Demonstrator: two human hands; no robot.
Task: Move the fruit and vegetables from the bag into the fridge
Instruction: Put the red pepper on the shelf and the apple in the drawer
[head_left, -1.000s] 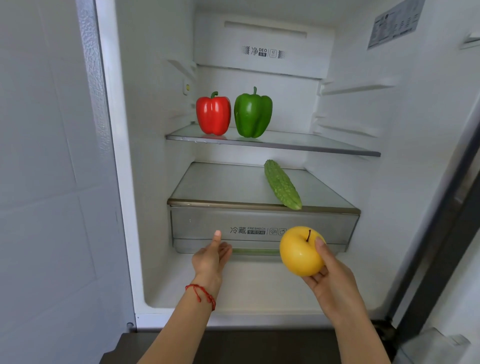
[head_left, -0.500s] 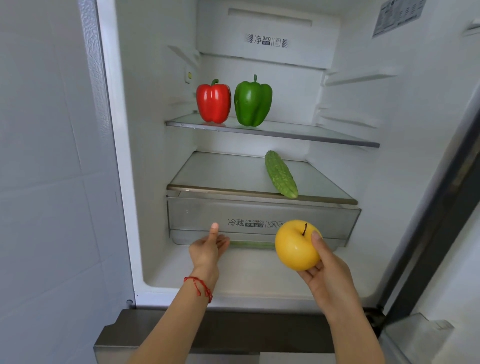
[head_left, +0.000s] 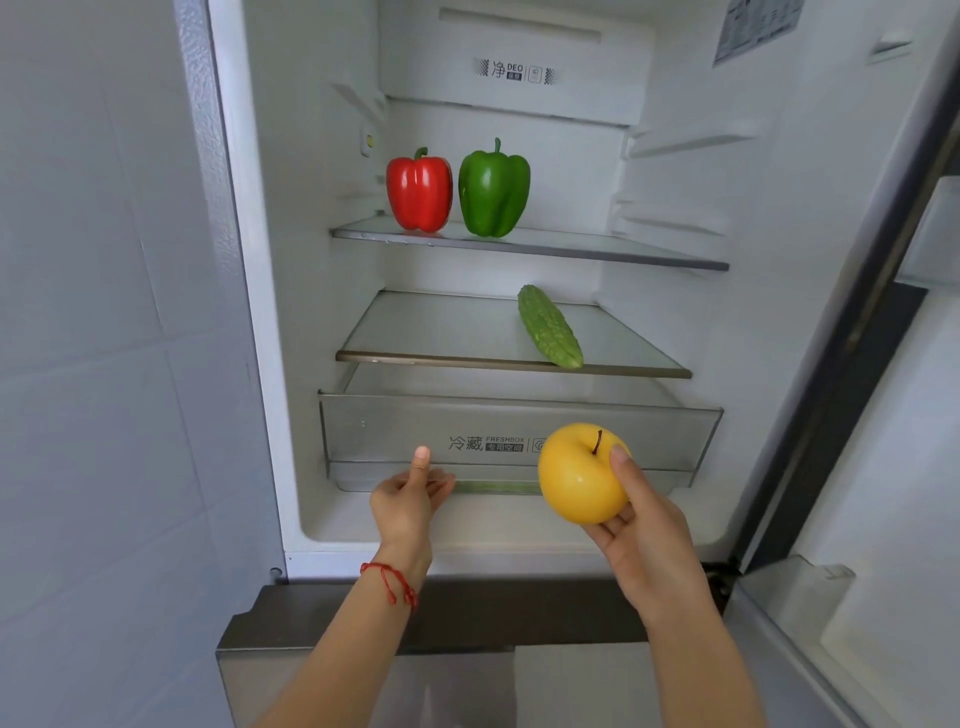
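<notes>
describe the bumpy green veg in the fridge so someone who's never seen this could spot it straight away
In the open fridge, find the lower glass shelf, just above the clear drawer. The bitter gourd lies on its right half, slanting toward the front edge. It is the one long, warty green thing, unlike the smooth upright green pepper a shelf above.

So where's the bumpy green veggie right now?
The bitter gourd lies on the lower glass shelf, toward its right front edge, below the green pepper and above the crisper drawer.
</notes>
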